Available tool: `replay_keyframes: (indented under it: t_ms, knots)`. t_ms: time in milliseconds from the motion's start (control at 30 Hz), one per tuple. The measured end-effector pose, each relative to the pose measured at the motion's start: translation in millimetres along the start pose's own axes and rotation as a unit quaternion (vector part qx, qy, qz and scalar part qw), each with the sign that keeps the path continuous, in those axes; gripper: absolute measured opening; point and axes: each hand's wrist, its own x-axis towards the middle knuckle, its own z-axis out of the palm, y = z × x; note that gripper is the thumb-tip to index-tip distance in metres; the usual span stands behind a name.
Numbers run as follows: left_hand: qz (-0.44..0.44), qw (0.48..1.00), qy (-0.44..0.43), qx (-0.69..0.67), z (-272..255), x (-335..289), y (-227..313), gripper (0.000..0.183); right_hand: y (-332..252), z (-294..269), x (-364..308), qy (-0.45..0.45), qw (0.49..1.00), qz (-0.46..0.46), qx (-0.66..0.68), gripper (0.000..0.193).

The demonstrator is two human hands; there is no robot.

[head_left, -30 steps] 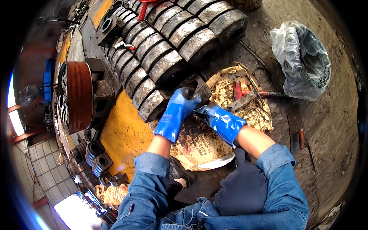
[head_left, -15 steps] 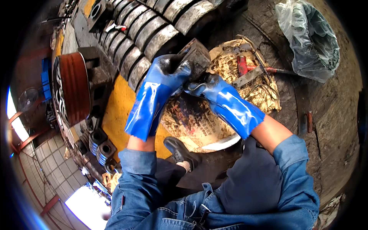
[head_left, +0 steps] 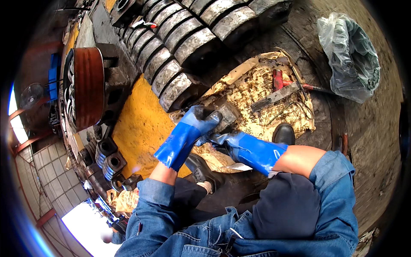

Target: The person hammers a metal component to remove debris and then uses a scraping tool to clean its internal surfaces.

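Note:
A greasy, dark metal block (head_left: 227, 115) is held low in front of me, over a stained paper sheet. My left hand (head_left: 199, 121), in a blue rubber glove with a blackened palm, closes on the block's left side. Against its near end, my right hand (head_left: 231, 142), in a matching glove, has its fingers closed; the gloves hide part of that end. Beyond my left hand stand rows of similar blocks with rounded tops (head_left: 182, 88). A red-headed hammer (head_left: 278, 80) and a flat metal bar (head_left: 274, 97) lie on the paper sheet (head_left: 246, 70) to the right.
At the upper right stands a clear plastic bag (head_left: 342, 64), its mouth open. A brown drum-like ring (head_left: 88, 89) and several dark metal parts (head_left: 114, 162) are at the left, beside a yellow surface (head_left: 135, 122). My shoes (head_left: 284, 134) are close to the paper.
Both hands have come nearer to me with the metal block, away from the rows of blocks. More of the paper sheet and of my right shoe now shows.

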Motion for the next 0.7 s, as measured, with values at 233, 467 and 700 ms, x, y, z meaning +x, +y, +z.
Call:
replay_keyframes:
  t_ms: [233,467,700]
  knots:
    - [0.002,1.000,-0.025,-0.014,-15.0,26.7,-43.8,0.026,46.1,13.3,53.0,-0.062,0.992,-0.009,-0.107,0.045]
    - [0.108,0.927,0.238,0.269,-60.2,-23.3,9.0,0.032,-39.6,-13.1,88.9,-0.015,0.977,0.196,0.079,0.029]
    - [0.124,0.911,0.291,0.266,-59.1,-161.4,58.3,0.023,-60.2,-117.3,19.4,0.207,0.935,0.155,-0.244,0.037]
